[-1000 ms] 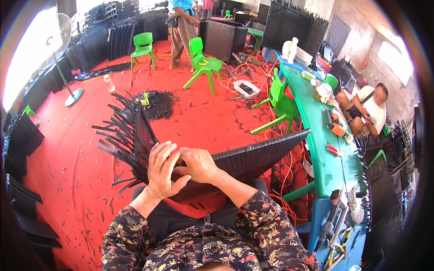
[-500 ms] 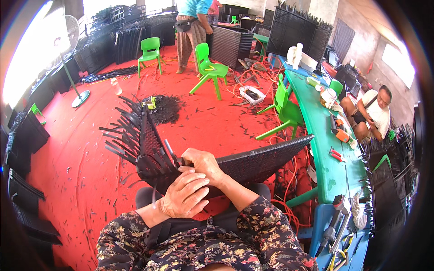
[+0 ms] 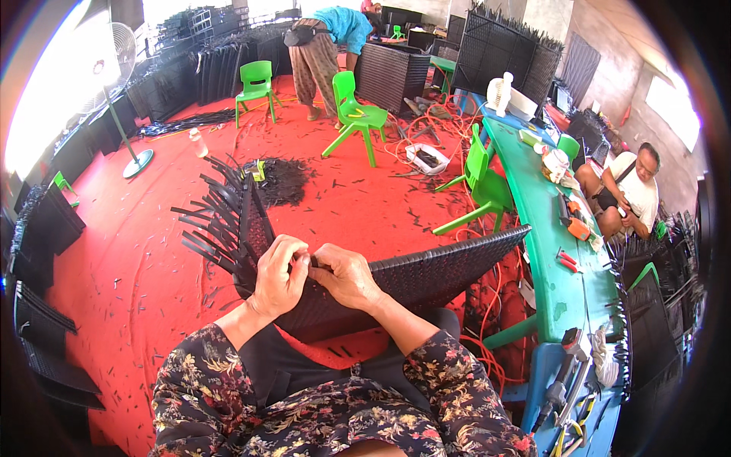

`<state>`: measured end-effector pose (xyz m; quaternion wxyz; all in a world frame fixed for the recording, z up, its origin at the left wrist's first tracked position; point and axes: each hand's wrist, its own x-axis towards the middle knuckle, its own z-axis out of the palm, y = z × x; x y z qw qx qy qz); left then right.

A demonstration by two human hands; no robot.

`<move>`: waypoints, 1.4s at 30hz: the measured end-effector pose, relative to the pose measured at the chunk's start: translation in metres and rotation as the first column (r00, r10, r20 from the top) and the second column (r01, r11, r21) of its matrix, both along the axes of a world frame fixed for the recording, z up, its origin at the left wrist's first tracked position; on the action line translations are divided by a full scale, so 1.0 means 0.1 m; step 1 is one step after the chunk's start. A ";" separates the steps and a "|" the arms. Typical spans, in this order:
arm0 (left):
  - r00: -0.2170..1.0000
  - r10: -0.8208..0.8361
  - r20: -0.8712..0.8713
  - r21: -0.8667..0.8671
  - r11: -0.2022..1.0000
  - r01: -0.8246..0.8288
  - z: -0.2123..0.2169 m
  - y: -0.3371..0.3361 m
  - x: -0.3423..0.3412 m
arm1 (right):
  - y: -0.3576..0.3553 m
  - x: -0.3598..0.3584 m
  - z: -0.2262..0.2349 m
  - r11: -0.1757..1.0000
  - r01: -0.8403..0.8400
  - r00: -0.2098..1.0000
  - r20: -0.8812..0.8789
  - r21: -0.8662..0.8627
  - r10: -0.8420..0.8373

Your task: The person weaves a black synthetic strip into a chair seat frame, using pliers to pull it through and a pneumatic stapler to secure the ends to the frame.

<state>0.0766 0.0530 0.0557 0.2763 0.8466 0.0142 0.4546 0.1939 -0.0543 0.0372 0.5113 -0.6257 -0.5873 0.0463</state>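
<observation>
A black woven panel (image 3: 445, 268) of plastic strips rests across my lap, with a second woven side (image 3: 257, 225) joined to it at a corner on the left. Loose strip ends (image 3: 212, 228) fan out from that side. My left hand (image 3: 278, 278) is closed in a pinch at the corner, thumb against the fingers; what lies in it is mostly hidden. Close beside it, my right hand (image 3: 346, 278) has its fingers curled over the panel's top edge, a small dark piece showing at the fingertips.
A green table (image 3: 525, 198) on the right carries orange-black pliers-like tools, red-handled pliers (image 3: 567, 261) and a power tool (image 3: 562, 381). Green chairs (image 3: 358, 114), a strip pile (image 3: 280, 181) and a fan (image 3: 118, 99) stand around. One person sits right; another bends over a woven box.
My left hand has lifted off my right hand and moved up and left to the corner, now pinching. The pale strip-like tip there is out of sight. The far person has bent down.
</observation>
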 end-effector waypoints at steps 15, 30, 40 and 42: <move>0.825 -0.002 -0.565 0.131 0.987 0.092 -0.20 0.25 -0.13 | -0.01 0.02 -0.08 0.994 -0.057 0.988 -0.141 0.098 0.071; 0.902 0.156 -0.402 0.205 0.976 -0.078 -0.30 0.12 -0.20 | -0.10 -0.33 0.06 0.997 -0.050 0.865 -0.495 0.061 0.074; 0.923 0.147 -0.355 0.218 0.973 -0.072 -0.36 -0.10 -0.12 | -0.22 -0.22 0.34 0.995 0.030 0.940 -0.336 -0.099 -0.062; 0.934 0.166 -0.317 0.216 0.971 -0.100 -0.37 -0.14 -0.14 | -0.06 -0.11 0.41 0.983 0.053 0.925 -0.361 -0.177 -0.114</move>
